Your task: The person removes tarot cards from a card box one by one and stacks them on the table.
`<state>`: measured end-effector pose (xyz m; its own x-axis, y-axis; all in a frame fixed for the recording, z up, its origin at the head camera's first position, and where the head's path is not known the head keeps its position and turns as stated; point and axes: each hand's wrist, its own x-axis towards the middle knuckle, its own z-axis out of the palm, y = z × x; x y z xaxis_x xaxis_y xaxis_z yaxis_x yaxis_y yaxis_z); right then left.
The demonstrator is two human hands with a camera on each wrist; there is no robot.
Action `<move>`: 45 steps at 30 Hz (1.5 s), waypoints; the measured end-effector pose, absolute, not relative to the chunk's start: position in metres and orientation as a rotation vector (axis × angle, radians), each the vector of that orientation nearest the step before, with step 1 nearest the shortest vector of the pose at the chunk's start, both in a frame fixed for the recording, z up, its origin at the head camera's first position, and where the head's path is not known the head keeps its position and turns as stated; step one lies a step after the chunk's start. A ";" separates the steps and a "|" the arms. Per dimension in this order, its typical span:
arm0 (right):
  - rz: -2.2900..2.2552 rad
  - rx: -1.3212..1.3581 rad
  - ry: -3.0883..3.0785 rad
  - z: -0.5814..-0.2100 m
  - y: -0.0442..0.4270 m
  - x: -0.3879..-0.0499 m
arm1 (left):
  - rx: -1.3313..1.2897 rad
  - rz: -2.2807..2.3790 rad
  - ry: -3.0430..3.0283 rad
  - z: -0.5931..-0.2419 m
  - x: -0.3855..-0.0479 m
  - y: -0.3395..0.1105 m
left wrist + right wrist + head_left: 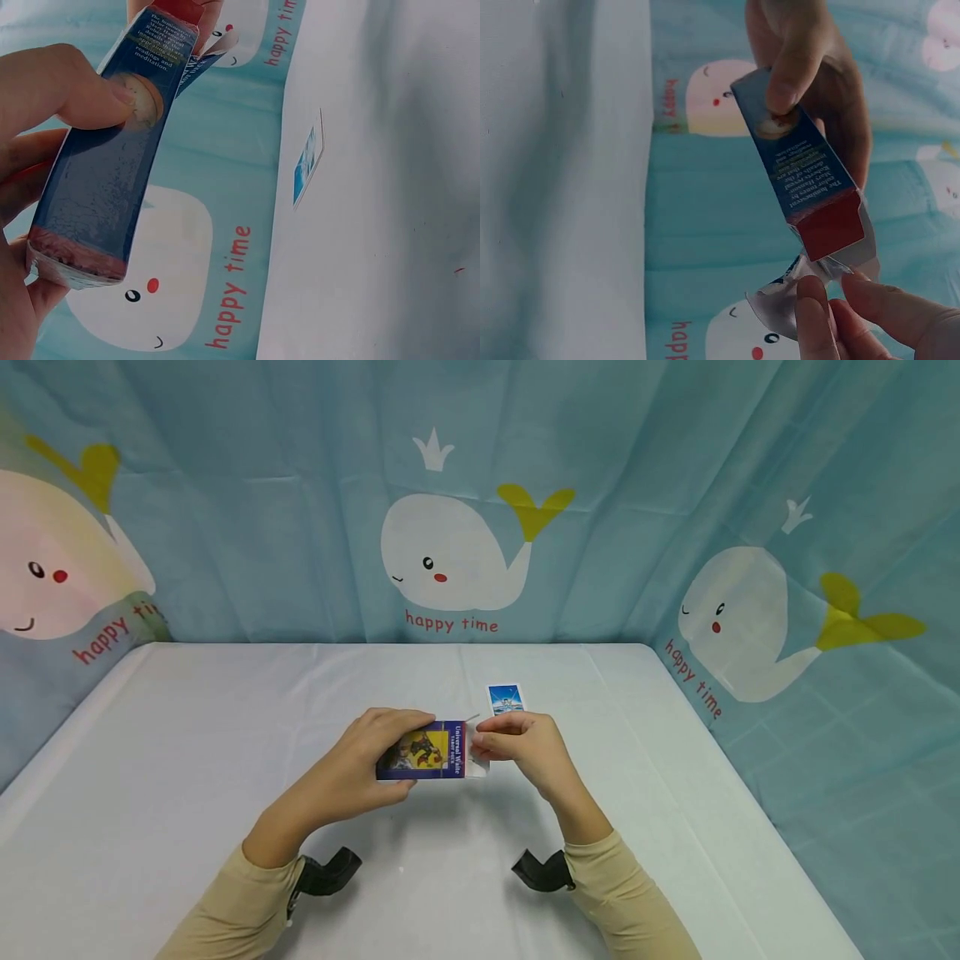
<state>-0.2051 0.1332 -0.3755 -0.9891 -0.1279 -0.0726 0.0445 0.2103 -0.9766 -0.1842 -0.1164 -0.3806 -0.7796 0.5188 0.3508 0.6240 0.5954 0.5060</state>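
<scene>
Left grip (356,768) clasps tarot box (427,752) crosswise; right grip (534,752) pinches its flap (775,306).

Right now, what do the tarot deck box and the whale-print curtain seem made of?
Tarot deck box: likely glossy printed cardboard, by its bent flap and sheen. Whale-print curtain: perhaps thin fabric or plastic, smooth, hanging in soft folds.

We see light blue curtain (637,468) on three sides, back, left and right, hanging in soft folds. White whale prints (450,556) with yellow tails, red "happy time" lettering (452,622) below. Left whale (52,539) has a yellowish tint. We've got a white table (172,735) up against the curtain, faint creases, soft blurry shadows in front.
</scene>
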 end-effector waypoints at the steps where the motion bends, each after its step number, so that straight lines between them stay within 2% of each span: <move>1: -1.890 -0.085 2.333 -0.376 0.133 -0.206 | -0.960 -0.941 -2.652 -0.381 -0.184 -0.116; 28: -1.865 -0.087 2.328 -0.380 0.132 -0.209 | -1.010 -0.945 -2.617 -0.382 -0.182 -0.114; 45: -1.837 -0.051 2.311 -0.371 0.157 -0.217 | -0.942 -0.925 -2.652 -0.379 -0.184 -0.119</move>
<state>-0.2166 0.1570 -0.3712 -0.9816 -0.1436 -0.1259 0.0903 0.2321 -0.9685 -0.1845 -0.1193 -0.3790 -0.7836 0.5088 0.3566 0.6202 0.6060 0.4981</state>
